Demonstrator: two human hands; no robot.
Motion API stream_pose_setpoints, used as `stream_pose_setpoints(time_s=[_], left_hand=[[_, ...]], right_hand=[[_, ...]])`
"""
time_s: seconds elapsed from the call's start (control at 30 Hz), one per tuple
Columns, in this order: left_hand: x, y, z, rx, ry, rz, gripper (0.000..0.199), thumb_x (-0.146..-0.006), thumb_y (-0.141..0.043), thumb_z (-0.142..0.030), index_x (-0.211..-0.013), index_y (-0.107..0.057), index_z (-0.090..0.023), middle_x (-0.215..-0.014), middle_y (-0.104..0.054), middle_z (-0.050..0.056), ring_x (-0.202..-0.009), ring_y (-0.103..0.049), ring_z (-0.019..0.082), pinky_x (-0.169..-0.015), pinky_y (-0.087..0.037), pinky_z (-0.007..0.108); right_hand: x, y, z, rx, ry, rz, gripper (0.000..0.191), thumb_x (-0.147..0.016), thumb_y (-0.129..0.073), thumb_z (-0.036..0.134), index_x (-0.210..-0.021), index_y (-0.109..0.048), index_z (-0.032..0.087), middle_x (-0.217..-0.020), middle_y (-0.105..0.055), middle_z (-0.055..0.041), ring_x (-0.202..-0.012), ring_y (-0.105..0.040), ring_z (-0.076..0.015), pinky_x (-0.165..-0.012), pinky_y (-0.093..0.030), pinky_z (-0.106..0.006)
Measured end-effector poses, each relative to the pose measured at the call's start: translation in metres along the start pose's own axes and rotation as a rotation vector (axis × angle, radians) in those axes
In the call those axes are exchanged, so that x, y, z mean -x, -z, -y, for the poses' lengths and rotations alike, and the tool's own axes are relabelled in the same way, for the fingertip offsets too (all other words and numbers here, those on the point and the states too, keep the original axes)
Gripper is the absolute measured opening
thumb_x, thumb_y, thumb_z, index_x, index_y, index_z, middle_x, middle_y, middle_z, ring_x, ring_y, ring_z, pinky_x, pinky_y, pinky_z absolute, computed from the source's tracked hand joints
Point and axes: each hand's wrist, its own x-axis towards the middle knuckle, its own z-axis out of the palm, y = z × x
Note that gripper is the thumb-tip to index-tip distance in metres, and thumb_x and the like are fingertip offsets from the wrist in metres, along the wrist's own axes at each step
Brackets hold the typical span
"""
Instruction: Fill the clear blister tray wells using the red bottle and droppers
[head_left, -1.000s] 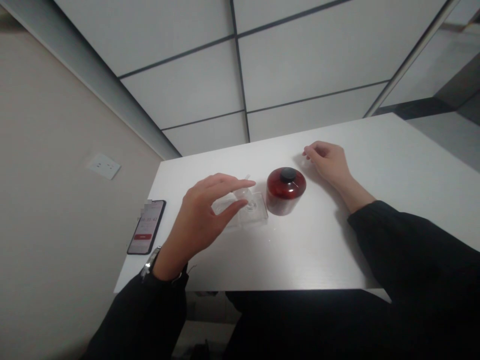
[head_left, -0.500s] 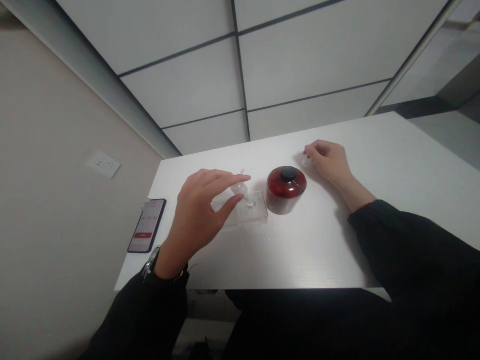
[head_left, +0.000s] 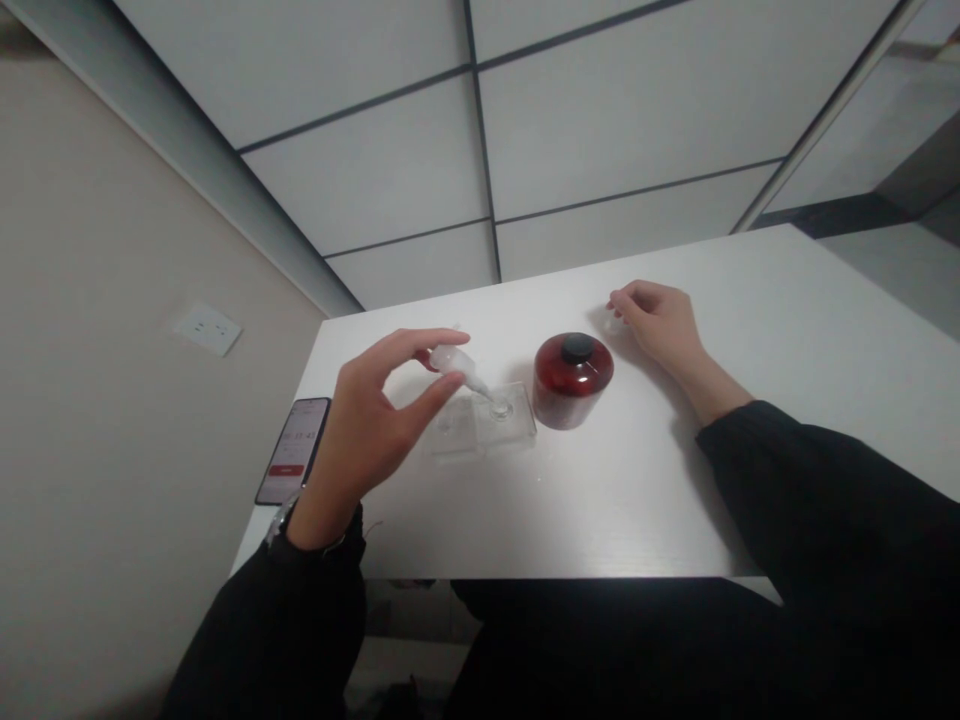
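The largest thing is the white table (head_left: 637, 510), and on it the work is carried by the person's 2 hands. The left hand (head_left: 371, 410) has thumb and fingers bent round a small whitish bottle, only as far apart as its body needs. The right hand (head_left: 656, 322) lies loosely curled on the table, with fingertips near together. Between the hands stands the dark red bottle (head_left: 572, 388) with its black cap (head_left: 577, 347), and at the far left lies the phone (head_left: 291, 455). The clear tray (head_left: 519, 432) sits just left of the red bottle; it seems to have 2 parts. The small bottle (head_left: 451, 359) is above this tray, tilted, its nozzle (head_left: 482, 388) pointing down at the round well (head_left: 501, 408) in the right part. The smallest thing, a clear piece (head_left: 613, 323), is at the right fingertips; whether they grip it, one cannot tell. The step in hand seems to be dispensing into this well, though no drop is visible. The next move probably calls for a steady tip and a gentle squeeze. As for writing, the phone shows a row of digits, too blurred to read surely, above 1 red button. No brand or label is readable on either bottle.
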Motion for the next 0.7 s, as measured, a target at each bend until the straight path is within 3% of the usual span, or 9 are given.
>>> stream_pose_setpoints(time_s=[0.1, 0.23, 0.43, 0.6, 0.7], left_hand=[[-0.003, 0.008, 0.021, 0.079, 0.100, -0.059, 0.022, -0.095, -0.076, -0.035, -0.115, -0.077, -0.026, -0.121, -0.079, 0.006, -0.107, -0.073, 0.021, -0.102, -0.059, 0.039], [-0.009, 0.009, 0.062, 0.218, 0.220, -0.120, 0.026, -0.089, -0.079, -0.040, -0.109, -0.074, -0.024, -0.116, -0.077, 0.006, -0.093, -0.070, 0.016, -0.087, -0.060, 0.032], [-0.010, -0.022, 0.118, 0.308, 0.304, -0.068, 0.032, -0.078, -0.081, -0.042, -0.097, -0.068, -0.020, -0.100, -0.073, 0.005, -0.089, -0.068, 0.015, -0.085, -0.057, 0.030], [-0.009, -0.042, 0.139, 0.359, 0.315, -0.118, 0.031, -0.079, -0.080, -0.041, -0.098, -0.065, -0.021, -0.107, -0.073, 0.006, -0.103, -0.070, 0.018, -0.097, -0.056, 0.034], [-0.019, -0.047, 0.144, 0.416, 0.321, -0.092, 0.034, -0.079, -0.081, -0.042, -0.100, -0.065, -0.020, -0.108, -0.073, 0.006, -0.101, -0.069, 0.018, -0.097, -0.055, 0.034]], right_hand=[[0.000, 0.000, 0.001, -0.006, 0.000, -0.002, 0.027, -0.092, -0.063, 0.044, -0.072, -0.068, 0.027, -0.073, -0.073, -0.0046, -0.071, -0.065, -0.0234, -0.069, -0.048, -0.039], [-0.001, -0.001, -0.002, 0.002, -0.012, -0.002, 0.026, -0.092, -0.063, 0.043, -0.072, -0.068, 0.027, -0.072, -0.072, -0.0035, -0.070, -0.066, -0.0229, -0.071, -0.048, -0.039], [-0.002, -0.002, -0.006, 0.012, 0.007, 0.003, 0.028, -0.094, -0.063, 0.044, -0.072, -0.067, 0.027, -0.072, -0.071, -0.0033, -0.069, -0.065, -0.0228, -0.070, -0.047, -0.039], [-0.002, -0.002, -0.007, 0.018, 0.013, 0.006, 0.029, -0.094, -0.063, 0.046, -0.073, -0.066, 0.027, -0.071, -0.070, -0.0037, -0.068, -0.064, -0.0228, -0.069, -0.046, -0.039], [-0.002, -0.003, -0.007, 0.017, 0.013, -0.001, 0.030, -0.092, -0.063, 0.048, -0.071, -0.064, 0.027, -0.070, -0.071, -0.0039, -0.067, -0.063, -0.0231, -0.068, -0.046, -0.039]])
